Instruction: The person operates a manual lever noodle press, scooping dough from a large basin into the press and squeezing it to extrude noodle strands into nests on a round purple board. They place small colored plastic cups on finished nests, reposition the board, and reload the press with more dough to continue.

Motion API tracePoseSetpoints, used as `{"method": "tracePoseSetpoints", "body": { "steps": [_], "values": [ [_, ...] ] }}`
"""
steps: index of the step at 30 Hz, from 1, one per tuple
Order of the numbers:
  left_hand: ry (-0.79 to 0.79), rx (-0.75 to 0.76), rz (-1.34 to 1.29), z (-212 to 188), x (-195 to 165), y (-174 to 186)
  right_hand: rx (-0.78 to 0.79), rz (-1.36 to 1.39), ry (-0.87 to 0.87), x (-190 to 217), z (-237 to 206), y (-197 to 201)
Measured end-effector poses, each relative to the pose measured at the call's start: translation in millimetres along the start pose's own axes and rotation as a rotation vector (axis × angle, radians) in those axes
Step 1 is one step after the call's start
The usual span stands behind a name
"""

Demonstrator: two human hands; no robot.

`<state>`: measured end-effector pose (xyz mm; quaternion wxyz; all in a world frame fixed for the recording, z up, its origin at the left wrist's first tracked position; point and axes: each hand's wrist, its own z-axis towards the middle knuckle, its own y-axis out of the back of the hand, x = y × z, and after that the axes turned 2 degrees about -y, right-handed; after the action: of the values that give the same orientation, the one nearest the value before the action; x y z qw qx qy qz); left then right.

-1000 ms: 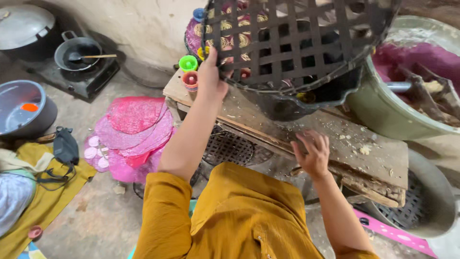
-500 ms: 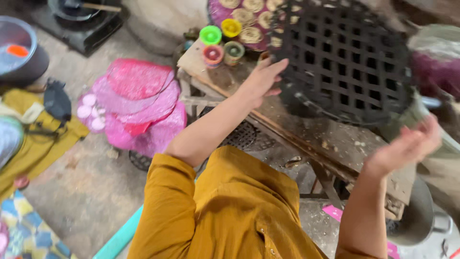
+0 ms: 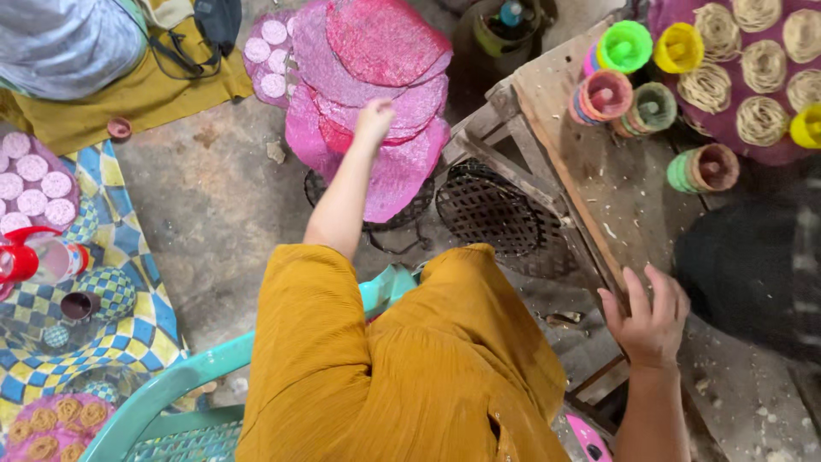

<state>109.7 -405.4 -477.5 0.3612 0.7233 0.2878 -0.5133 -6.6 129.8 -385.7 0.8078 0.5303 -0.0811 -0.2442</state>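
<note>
My left hand [image 3: 374, 118] is touching the pink mesh mats [image 3: 376, 94], fingers curled, grip unclear; right hand [image 3: 650, 318] is resting open on the tabletop [image 3: 590, 162].

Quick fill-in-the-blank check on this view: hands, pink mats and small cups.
1. The left hand reaches down to the stack of round ____ mesh mats on the floor.
2. The right hand rests, fingers spread, on the edge of the ____ bench.
3. The person sits on a ____ plastic chair.

Missing words: pink; wooden; green
</note>
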Motion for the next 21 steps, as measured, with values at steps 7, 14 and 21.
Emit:
{"method": "tracePoseSetpoints", "body": {
  "steps": [7, 14, 21],
  "values": [
    [0.338, 0.813, 1.06, -67, 85, -56, 0.074, -0.054, -0.024, 6, 17, -14],
    [-0.016, 0.448, 0.983, -64, 111, -87, 0.102, -0.037, -0.042, 2, 11, -18],
    [-0.595, 0.358, 0.58, -38, -4, -29, 0.086, -0.015, -0.045, 9, 19, -13]
  ]
}}
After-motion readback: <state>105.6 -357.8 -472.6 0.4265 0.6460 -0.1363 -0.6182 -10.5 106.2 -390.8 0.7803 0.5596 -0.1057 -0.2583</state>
